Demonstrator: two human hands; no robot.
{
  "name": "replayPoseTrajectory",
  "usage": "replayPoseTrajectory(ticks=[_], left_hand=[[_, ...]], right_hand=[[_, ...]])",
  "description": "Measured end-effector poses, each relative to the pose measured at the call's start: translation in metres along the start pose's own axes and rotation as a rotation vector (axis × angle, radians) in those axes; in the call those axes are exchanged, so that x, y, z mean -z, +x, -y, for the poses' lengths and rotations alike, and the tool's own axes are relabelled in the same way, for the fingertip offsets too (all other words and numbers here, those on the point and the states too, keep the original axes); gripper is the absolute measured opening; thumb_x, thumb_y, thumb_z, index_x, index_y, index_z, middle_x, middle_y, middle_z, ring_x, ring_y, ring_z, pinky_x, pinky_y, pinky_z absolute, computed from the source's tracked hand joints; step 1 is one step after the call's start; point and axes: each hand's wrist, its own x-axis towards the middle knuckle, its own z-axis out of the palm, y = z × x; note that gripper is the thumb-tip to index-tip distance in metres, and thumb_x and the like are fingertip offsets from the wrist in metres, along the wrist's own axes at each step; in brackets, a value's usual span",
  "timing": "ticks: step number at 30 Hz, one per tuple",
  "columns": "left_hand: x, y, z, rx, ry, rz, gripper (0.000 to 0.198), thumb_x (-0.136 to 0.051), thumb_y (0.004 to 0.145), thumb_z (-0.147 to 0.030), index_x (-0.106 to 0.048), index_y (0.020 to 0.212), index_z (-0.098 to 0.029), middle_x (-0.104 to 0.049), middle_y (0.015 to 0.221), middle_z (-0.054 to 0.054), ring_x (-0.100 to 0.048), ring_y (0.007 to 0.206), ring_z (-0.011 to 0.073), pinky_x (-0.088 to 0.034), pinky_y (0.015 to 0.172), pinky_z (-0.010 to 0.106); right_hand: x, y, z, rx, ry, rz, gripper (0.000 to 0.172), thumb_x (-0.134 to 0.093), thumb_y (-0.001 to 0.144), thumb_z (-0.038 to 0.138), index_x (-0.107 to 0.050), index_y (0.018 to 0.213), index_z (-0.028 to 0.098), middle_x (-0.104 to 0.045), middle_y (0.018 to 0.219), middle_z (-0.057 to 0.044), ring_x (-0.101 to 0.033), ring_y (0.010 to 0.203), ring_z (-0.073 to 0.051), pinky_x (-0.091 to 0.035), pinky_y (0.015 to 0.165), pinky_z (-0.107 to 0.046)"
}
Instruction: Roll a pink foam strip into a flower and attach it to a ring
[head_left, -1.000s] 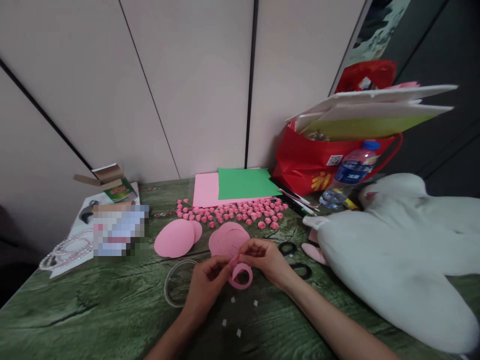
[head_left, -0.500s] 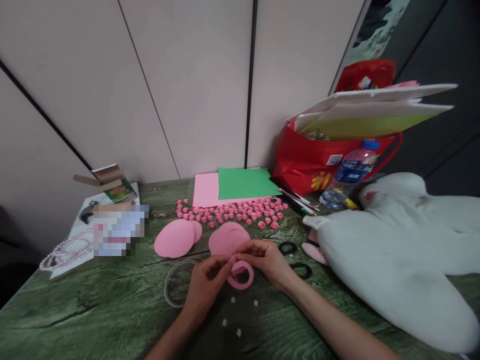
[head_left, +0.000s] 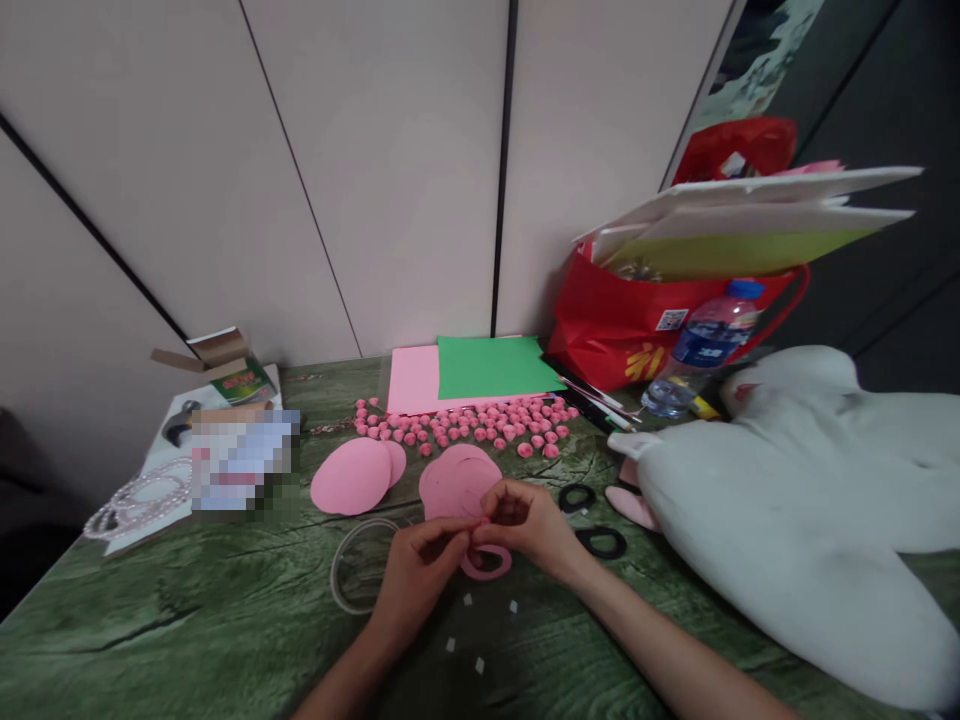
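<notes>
Strip (head_left: 487,566) of pink paper, curled into a loop, sits just in front of the discs (head_left: 457,480), low over the table (head_left: 187,610), held between both hands. Left hand (head_left: 420,570) pinches its upper end between thumb and forefinger, the other fingers curled in. Right hand (head_left: 529,525) pinches the same spot from the far side, fingertips pressed together and touching the left's. Scissors (head_left: 592,522) lie right of the discs. A clear ring (head_left: 358,565) lies left of the discs and nearer the person, and white bits (head_left: 469,622) lie nearer still. Rosettes (head_left: 480,425) lie in a band behind the discs, with sheets (head_left: 491,365) farther back. A plush (head_left: 787,510) lies far right of the discs.
</notes>
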Motion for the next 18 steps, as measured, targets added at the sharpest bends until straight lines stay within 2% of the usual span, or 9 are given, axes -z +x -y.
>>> replayPoseTrajectory(ticks=[3,7,11,14,16,18], left_hand=[[0.0,0.0,-0.001,-0.026,0.019,0.02,0.019,-0.056,0.072,-0.028,-0.072,0.072,-0.018,-0.07,0.072,0.005,-0.061,0.067,0.0177,-0.046,0.062,0.023],[0.0,0.0,-0.002,0.005,0.068,0.025,0.025,-0.056,0.073,-0.031,-0.07,0.058,-0.016,-0.067,0.057,0.002,-0.057,0.055,0.0151,-0.042,0.054,0.021],[-0.001,-0.001,0.001,0.045,0.047,0.011,0.022,-0.059,0.069,-0.03,-0.071,0.059,-0.015,-0.068,0.057,0.002,-0.057,0.055,0.0156,-0.042,0.053,0.021],[-0.002,-0.002,0.004,0.063,-0.017,0.045,0.015,-0.062,0.067,-0.027,-0.072,0.064,-0.016,-0.07,0.062,0.004,-0.06,0.059,0.0171,-0.045,0.056,0.023],[-0.002,-0.003,0.005,0.081,-0.075,0.076,0.014,-0.065,0.065,-0.027,-0.072,0.066,-0.016,-0.071,0.064,0.004,-0.061,0.061,0.0181,-0.047,0.059,0.025],[-0.002,-0.004,0.004,0.116,-0.136,0.074,0.014,-0.066,0.064,-0.028,-0.072,0.066,-0.015,-0.071,0.067,0.006,-0.062,0.063,0.0191,-0.048,0.06,0.026]], right_hand=[[-0.002,-0.001,-0.001,-0.012,0.014,0.024,0.037,-0.08,0.044,0.03,-0.051,0.064,0.017,-0.057,0.058,0.004,-0.05,0.05,-0.009,-0.038,0.048,-0.02],[-0.006,-0.004,0.001,0.038,-0.115,0.001,0.034,-0.078,0.049,0.03,-0.049,0.062,0.018,-0.053,0.055,0.005,-0.046,0.048,-0.008,-0.033,0.045,-0.019],[-0.008,-0.009,0.003,0.178,-0.386,0.002,0.025,-0.072,0.058,0.028,-0.049,0.06,0.018,-0.049,0.055,0.004,-0.042,0.049,-0.008,-0.031,0.045,-0.02],[-0.008,-0.012,0.001,0.331,-0.592,0.014,0.021,-0.068,0.062,0.024,-0.049,0.06,0.018,-0.047,0.057,0.004,-0.041,0.05,-0.009,-0.03,0.047,-0.021],[-0.009,-0.013,0.0,0.401,-0.66,-0.003,0.018,-0.066,0.064,0.021,-0.048,0.062,0.018,-0.047,0.06,0.004,-0.041,0.052,-0.009,-0.031,0.048,-0.021],[-0.009,-0.013,0.0,0.41,-0.655,-0.015,0.02,-0.068,0.062,0.022,-0.049,0.068,0.019,-0.049,0.067,0.002,-0.046,0.058,-0.011,-0.035,0.052,-0.021]])
